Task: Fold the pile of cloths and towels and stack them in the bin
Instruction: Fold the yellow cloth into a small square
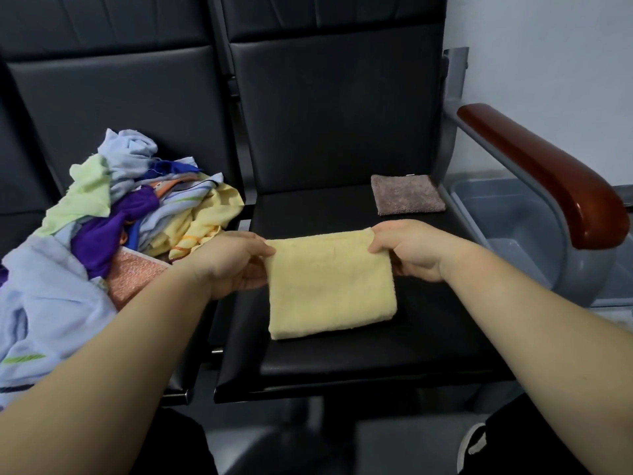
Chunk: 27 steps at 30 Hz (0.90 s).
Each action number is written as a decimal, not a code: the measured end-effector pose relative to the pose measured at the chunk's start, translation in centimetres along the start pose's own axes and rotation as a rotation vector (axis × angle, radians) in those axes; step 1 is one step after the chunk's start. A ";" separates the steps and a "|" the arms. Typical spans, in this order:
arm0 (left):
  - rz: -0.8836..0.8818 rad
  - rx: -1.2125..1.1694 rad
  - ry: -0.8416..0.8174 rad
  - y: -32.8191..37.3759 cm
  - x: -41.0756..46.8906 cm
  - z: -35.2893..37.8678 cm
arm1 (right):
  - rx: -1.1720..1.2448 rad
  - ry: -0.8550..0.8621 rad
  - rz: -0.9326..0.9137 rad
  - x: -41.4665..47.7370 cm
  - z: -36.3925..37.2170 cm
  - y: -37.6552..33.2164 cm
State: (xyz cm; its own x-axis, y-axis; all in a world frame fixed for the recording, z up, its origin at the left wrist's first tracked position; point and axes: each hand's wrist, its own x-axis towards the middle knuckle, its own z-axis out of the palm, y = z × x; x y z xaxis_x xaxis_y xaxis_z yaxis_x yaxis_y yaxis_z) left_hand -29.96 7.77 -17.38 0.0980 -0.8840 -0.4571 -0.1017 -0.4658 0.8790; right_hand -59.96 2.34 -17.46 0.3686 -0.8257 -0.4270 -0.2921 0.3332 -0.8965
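Note:
A folded pale yellow towel lies on the black seat in front of me. My left hand pinches its far left corner. My right hand pinches its far right corner. A folded brown cloth lies at the back right of the same seat. A heap of unfolded cloths, light blue, purple, green and yellow, covers the seat to the left. The grey bin stands on the floor to the right, behind the armrest.
A red-brown armrest on a grey frame rises between the seat and the bin. Black backrests stand behind both seats. A white wall is at the right. My shoe shows at the bottom right.

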 end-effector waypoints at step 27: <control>-0.016 0.948 0.405 -3.6 8.5 2.9 | -0.899 0.351 0.236 8.9 2.4 1.2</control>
State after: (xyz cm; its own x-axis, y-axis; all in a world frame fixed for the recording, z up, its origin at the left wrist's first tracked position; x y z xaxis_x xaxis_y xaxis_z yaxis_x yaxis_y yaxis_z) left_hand -31.61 1.84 -24.84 0.4142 -0.8797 -0.2336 -0.8193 -0.4722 0.3252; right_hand -54.96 -3.49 -22.63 -0.0249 -0.9187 -0.3941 -0.9383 0.1574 -0.3078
